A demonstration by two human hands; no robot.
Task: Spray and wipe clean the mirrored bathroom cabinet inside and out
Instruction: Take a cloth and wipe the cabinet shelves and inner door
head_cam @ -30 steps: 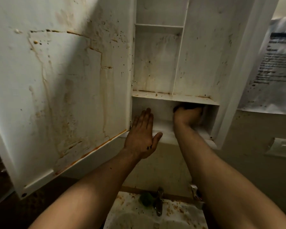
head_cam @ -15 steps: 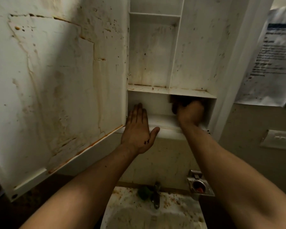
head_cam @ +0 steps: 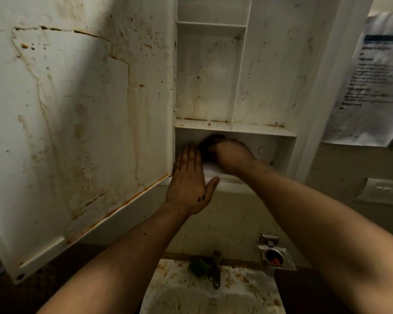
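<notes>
The white bathroom cabinet [head_cam: 268, 71] stands open, its shelves streaked with brown stains. Its door [head_cam: 82, 114] is swung out to the left, inner face peeling and rust-stained. My left hand [head_cam: 188, 182] lies flat with straight fingers against the door's lower hinge edge and the cabinet's bottom lip. My right hand [head_cam: 232, 157] reaches into the lowest compartment and grips a dark cloth [head_cam: 208, 142], pressing it against the left part of the back wall. Most of the cloth is hidden by my fingers.
Below is a dirty sink [head_cam: 213, 298] with a tap [head_cam: 216, 273] and a green object [head_cam: 196, 267] beside it. A metal soap holder [head_cam: 276, 258] is fixed to the wall at the right. A printed paper sheet [head_cam: 372, 82] and a switch plate [head_cam: 383, 191] lie further right.
My right hand with the cloth has slid leftward along the lowest compartment, from its right side to beside my left hand. The left hand stays flat at the door edge.
</notes>
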